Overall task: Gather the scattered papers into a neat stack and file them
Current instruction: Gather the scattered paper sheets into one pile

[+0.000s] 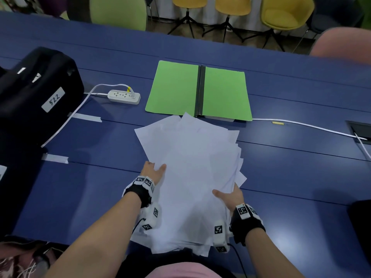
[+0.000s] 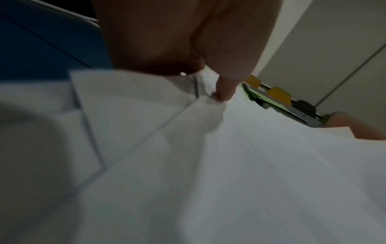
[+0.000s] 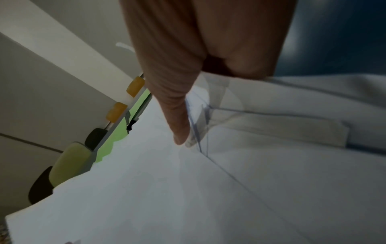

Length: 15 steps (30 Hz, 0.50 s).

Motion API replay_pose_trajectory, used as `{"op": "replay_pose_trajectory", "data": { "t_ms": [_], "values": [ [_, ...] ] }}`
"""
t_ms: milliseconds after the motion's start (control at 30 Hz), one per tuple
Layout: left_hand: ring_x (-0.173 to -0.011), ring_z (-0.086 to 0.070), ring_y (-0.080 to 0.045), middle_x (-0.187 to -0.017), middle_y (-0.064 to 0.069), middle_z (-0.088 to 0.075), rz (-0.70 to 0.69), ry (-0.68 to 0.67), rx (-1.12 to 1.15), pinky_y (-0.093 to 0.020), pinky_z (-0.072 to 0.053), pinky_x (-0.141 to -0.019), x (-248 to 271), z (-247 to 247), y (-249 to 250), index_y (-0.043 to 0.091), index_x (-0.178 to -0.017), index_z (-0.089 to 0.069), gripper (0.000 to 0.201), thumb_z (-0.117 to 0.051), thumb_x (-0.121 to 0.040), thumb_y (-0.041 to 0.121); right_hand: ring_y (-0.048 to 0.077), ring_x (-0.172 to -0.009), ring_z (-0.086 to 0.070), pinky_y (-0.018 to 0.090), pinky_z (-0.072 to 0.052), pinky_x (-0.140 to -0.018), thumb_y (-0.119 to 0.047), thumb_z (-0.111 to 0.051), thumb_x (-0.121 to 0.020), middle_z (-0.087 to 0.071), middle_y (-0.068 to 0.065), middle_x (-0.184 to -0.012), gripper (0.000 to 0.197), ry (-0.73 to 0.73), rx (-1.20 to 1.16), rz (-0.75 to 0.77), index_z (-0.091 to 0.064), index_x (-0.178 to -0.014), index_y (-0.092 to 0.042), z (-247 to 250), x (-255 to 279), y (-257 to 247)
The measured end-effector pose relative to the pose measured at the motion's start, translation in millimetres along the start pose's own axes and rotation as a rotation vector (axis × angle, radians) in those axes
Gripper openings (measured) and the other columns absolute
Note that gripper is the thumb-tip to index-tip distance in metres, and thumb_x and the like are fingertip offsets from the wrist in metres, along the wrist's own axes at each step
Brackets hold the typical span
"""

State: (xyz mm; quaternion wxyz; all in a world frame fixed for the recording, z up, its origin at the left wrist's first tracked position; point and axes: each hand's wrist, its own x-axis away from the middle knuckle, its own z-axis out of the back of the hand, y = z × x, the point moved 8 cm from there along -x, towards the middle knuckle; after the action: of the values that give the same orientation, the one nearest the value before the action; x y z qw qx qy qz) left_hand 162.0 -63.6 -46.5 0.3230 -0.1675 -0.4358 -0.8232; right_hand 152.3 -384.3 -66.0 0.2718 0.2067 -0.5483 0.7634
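Note:
A loose, fanned pile of white papers [image 1: 190,167] sits in front of me over the blue table [image 1: 291,177]. My left hand [image 1: 153,171] grips the pile's left edge, thumb on top and fingers hidden beneath. My right hand [image 1: 228,195] grips the right edge the same way. In the left wrist view the thumb [image 2: 223,94] presses on the papers [image 2: 229,165]. The right wrist view shows the thumb [image 3: 179,128] on the top sheet [image 3: 188,189]. Beyond the pile a green folder [image 1: 174,87] lies open and flat, and the sheets' far corners overlap its near edge.
A black bag [image 1: 40,91] labelled 522 stands at the left. Nearby lie a white power strip [image 1: 124,96] and tape strips [image 1: 86,117]. A white cable [image 1: 309,127] runs right to a recessed socket box [image 1: 359,129]. Chairs [image 1: 285,13] line the far side.

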Motion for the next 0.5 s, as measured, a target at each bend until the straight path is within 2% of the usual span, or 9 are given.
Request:
{"op": "replay_pose_trajectory", "data": {
  "t_ms": [33, 100, 167, 233, 300, 367, 433, 500],
  "values": [
    [-0.118, -0.052, -0.031, -0.137, -0.017, -0.043, 0.008, -0.010, 0.010, -0.033, -0.039, -0.096, 4, -1, -2, -0.003, -0.125, -0.046, 0.055, -0.055, -0.090, 0.038, 0.031, -0.101, -0.064, 0.046, -0.053, -0.091, -0.011, -0.081, -0.067, -0.067, 0.008, -0.108, 0.048, -0.008, -0.004, -0.003, -0.060, -0.110, -0.015, -2, 3, 0],
    [-0.122, -0.052, -0.031, -0.136, -0.014, -0.048, 0.038, -0.018, 0.054, -0.034, -0.041, -0.097, 7, -1, -7, -0.004, -0.132, -0.038, 0.067, -0.059, -0.087, 0.041, 0.032, -0.100, -0.065, 0.047, -0.053, -0.091, -0.011, -0.080, -0.069, -0.068, 0.010, -0.108, 0.045, -0.005, -0.013, 0.015, -0.062, -0.110, -0.011, -3, 9, -1],
    [-0.118, -0.056, -0.030, -0.126, -0.011, -0.057, 0.059, -0.071, 0.086, -0.034, -0.044, -0.094, 9, -3, -13, 0.000, -0.128, -0.049, 0.061, -0.065, -0.084, 0.039, 0.031, -0.096, -0.066, 0.045, -0.054, -0.089, -0.009, -0.077, -0.073, -0.069, 0.011, -0.105, 0.034, -0.022, -0.030, 0.045, -0.064, -0.104, -0.012, -3, 16, -6],
    [-0.107, -0.063, -0.029, -0.114, -0.011, -0.065, 0.072, -0.139, 0.180, -0.033, -0.049, -0.088, 11, -3, -20, 0.005, -0.115, -0.062, 0.041, -0.072, -0.080, 0.025, 0.029, -0.093, -0.066, 0.041, -0.055, -0.085, -0.004, -0.072, -0.078, -0.070, 0.012, -0.102, 0.021, -0.045, -0.021, 0.120, -0.064, -0.096, -0.014, 0, 21, -18],
    [-0.099, -0.066, -0.028, -0.111, -0.012, -0.068, 0.060, -0.174, 0.270, -0.034, -0.051, -0.084, 15, 0, -25, 0.005, -0.109, -0.066, 0.034, -0.075, -0.077, 0.014, 0.026, -0.085, -0.067, 0.031, -0.056, -0.075, -0.002, -0.069, -0.081, -0.070, 0.012, -0.098, 0.017, -0.054, 0.007, 0.199, -0.064, -0.092, -0.013, 7, 25, -36],
    [-0.099, -0.067, -0.028, -0.110, -0.012, -0.070, 0.053, -0.163, 0.352, -0.039, -0.053, -0.089, 15, 4, -27, 0.005, -0.106, -0.067, 0.032, -0.076, -0.076, 0.013, 0.023, -0.077, -0.066, 0.021, -0.056, -0.063, -0.002, -0.069, -0.081, -0.070, 0.012, -0.092, 0.015, -0.042, 0.023, 0.247, -0.064, -0.088, -0.013, 15, 26, -53],
    [-0.101, -0.068, -0.030, -0.109, -0.012, -0.071, 0.060, -0.139, 0.448, -0.046, -0.052, -0.094, 11, 4, -27, 0.008, -0.100, -0.068, 0.029, -0.078, -0.074, 0.015, 0.024, -0.076, -0.066, 0.027, -0.056, -0.065, -0.004, -0.071, -0.080, -0.069, 0.011, -0.090, 0.013, -0.009, 0.019, 0.253, -0.065, -0.087, -0.013, 23, 18, -65],
    [-0.108, -0.065, -0.032, -0.116, -0.015, -0.068, 0.076, -0.066, 0.484, -0.047, -0.050, -0.098, 6, 6, -27, 0.007, -0.104, -0.066, 0.039, -0.080, -0.069, 0.017, 0.027, -0.083, -0.067, 0.035, -0.055, -0.076, -0.008, -0.072, -0.079, -0.070, 0.011, -0.092, 0.015, 0.000, 0.084, 0.220, -0.065, -0.091, -0.013, 26, 4, -70]
  ]
}}
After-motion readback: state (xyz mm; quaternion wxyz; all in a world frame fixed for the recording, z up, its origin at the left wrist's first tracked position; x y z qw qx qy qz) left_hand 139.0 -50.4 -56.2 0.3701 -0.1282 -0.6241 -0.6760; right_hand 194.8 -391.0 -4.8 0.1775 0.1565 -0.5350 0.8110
